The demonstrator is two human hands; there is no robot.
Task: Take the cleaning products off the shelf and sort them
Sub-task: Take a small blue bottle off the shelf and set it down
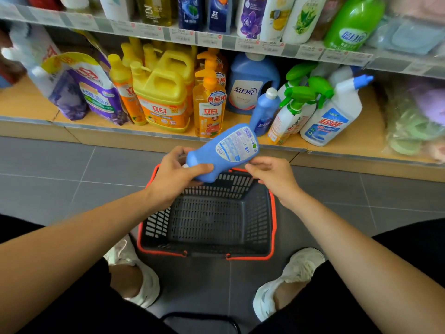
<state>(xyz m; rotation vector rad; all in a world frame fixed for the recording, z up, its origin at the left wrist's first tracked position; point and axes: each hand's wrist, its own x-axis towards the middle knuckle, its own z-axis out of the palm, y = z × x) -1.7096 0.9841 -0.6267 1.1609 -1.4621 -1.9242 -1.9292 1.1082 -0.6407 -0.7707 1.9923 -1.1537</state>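
Observation:
A blue bottle (224,150) with a white back label lies tilted in the air above the black basket (154,227), its cap end pointing left. My left hand (175,174) grips it round the neck end, thumb across the front. My right hand (272,174) is just right of the bottle's base, fingers loosely bent and touching or nearly touching it; I cannot tell which. On the low shelf (337,150) behind stand a second small blue bottle (265,112), a large blue jug (250,85), green-trigger spray bottles (291,114), a white toilet cleaner (334,116), yellow jugs (163,97) and purple refill pouches (96,90).
The basket has a red rim and sits on the grey tiled floor between my white shoes (139,273). An upper shelf (216,39) with price tags carries more bottles. Bagged soft goods (416,121) fill the shelf's right end. A dark handle (199,319) shows at the bottom edge.

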